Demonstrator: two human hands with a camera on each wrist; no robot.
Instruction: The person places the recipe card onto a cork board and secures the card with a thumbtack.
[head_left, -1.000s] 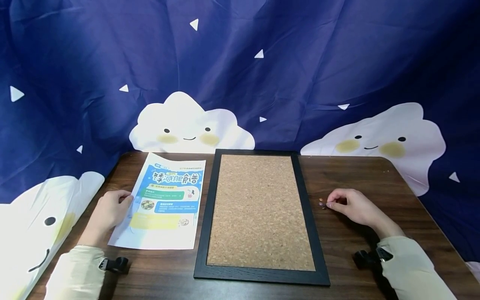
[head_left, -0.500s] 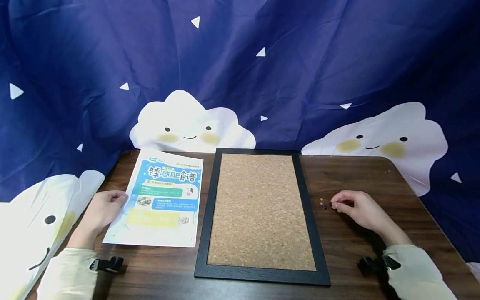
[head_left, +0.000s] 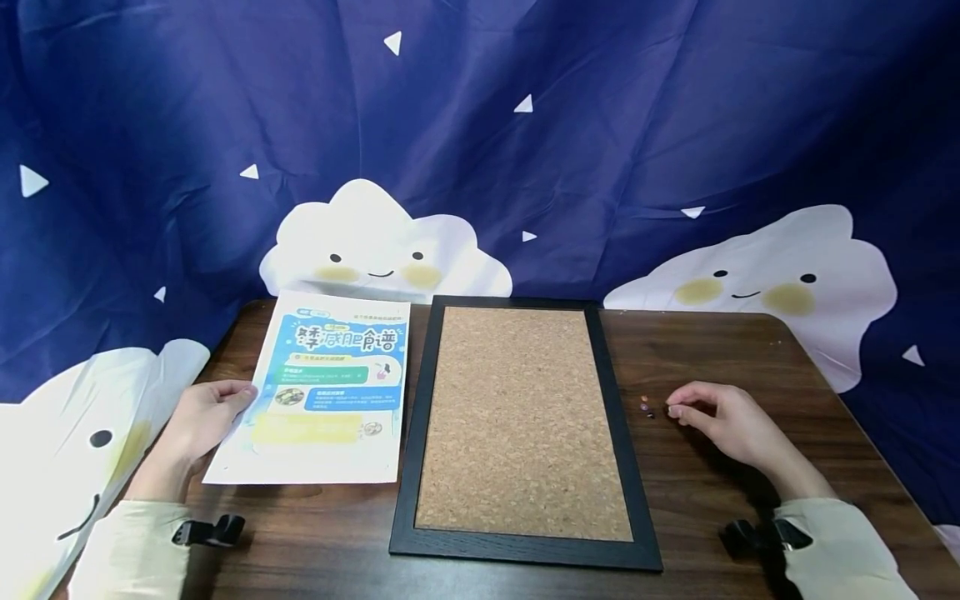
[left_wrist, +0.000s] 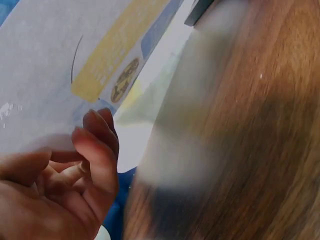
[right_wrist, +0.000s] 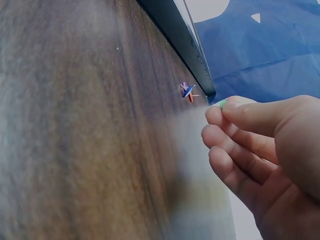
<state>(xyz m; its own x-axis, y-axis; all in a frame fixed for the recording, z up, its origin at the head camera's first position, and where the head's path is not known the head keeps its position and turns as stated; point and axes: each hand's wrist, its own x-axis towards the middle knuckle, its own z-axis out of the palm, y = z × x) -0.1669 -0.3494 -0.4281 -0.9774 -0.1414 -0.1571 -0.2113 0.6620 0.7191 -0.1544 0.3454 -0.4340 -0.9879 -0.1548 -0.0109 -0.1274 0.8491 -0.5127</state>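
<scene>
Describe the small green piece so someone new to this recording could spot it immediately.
Find the black-framed cork board on the brown table, then the right hand beside it. In the right wrist view, that hand pinches the green piece; its colour sets it apart from the purple, blue and orange pieces lying nearby.

Smooth paper poster, rough corkboard
</scene>
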